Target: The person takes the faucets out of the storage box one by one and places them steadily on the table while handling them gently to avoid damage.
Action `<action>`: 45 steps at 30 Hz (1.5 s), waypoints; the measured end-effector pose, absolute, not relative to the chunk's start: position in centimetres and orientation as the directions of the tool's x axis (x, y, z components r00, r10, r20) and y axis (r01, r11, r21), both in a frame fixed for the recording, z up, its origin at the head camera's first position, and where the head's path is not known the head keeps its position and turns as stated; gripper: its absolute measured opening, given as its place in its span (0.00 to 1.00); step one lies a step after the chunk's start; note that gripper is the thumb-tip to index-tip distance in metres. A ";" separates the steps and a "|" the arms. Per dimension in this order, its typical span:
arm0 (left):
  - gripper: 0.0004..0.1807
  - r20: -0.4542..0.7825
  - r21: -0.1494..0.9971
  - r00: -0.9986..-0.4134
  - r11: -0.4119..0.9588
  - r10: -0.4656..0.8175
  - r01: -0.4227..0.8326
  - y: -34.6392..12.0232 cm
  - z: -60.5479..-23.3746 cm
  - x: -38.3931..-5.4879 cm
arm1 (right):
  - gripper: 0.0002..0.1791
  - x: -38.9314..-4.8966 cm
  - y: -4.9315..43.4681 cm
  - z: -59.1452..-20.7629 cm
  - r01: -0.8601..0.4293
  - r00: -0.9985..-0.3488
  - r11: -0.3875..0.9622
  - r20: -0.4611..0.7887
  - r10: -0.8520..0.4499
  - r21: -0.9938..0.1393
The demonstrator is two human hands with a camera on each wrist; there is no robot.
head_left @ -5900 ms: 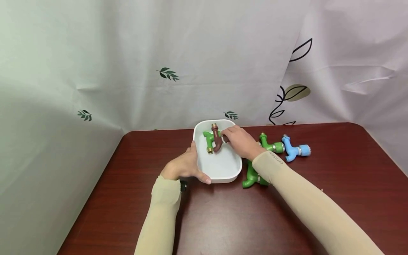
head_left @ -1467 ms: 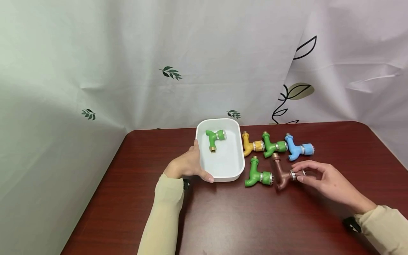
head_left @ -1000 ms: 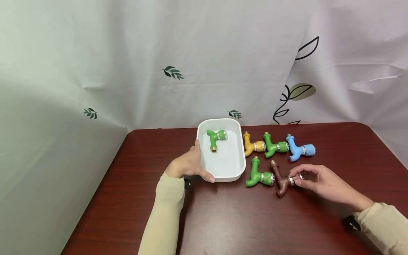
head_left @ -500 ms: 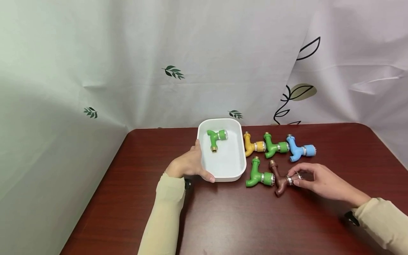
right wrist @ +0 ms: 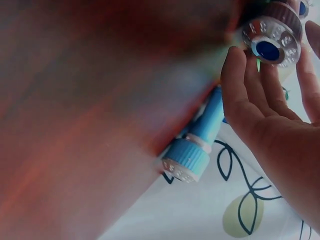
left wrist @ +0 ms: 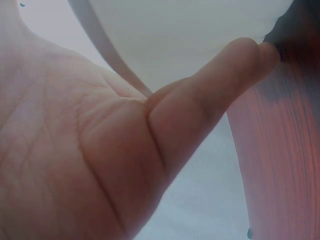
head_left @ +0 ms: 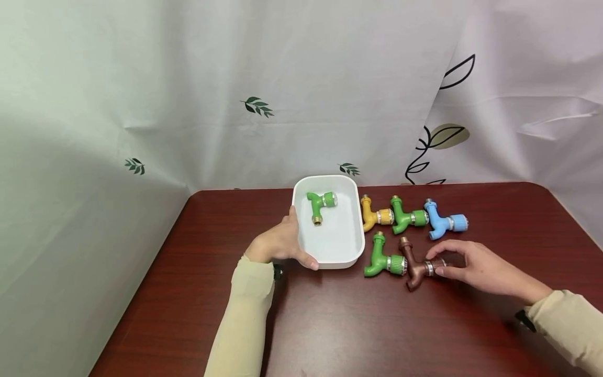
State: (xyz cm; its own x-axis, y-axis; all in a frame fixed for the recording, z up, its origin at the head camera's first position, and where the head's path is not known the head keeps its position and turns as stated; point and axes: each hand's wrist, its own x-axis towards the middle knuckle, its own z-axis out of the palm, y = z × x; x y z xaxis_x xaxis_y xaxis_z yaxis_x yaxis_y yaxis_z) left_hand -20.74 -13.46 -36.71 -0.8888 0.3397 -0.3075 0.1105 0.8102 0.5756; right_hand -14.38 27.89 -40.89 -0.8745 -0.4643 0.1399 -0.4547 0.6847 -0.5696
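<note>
My left hand [head_left: 281, 242] holds the near left corner of a white plastic tray [head_left: 331, 263], thumb along the front wall and fingers on the left side. In the left wrist view, the fingers [left wrist: 200, 100] stretch along the tray wall. One green tap [head_left: 316, 207] lies inside the tray. On the table to the right, my right hand [head_left: 480, 269] has thumb and fingertips around the ribbed handle of a brown tap [head_left: 414, 268]. The right wrist view shows that handle's clear end cap [right wrist: 272, 44] with a blue centre between the fingers and thumb.
Right of the tray, a yellow tap [head_left: 369, 214], a green tap [head_left: 402, 215] and a blue tap [head_left: 440, 222] form a back row. Another green tap [head_left: 380, 257] lies left of the brown one. A patterned white curtain [head_left: 301, 94] hangs behind the dark red table [head_left: 330, 324].
The right hand has carried the brown tap out of the tray and laid it on the table beside the front green tap. Lately the tap lies still; the left hand keeps its place.
</note>
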 end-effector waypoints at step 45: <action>0.88 -0.282 0.583 -0.894 0.802 0.348 0.128 -13.4 -37.0 -20.8 | 0.22 -22.2 16.8 -35.6 -0.450 -0.884 0.733 0.139 -0.446 -0.510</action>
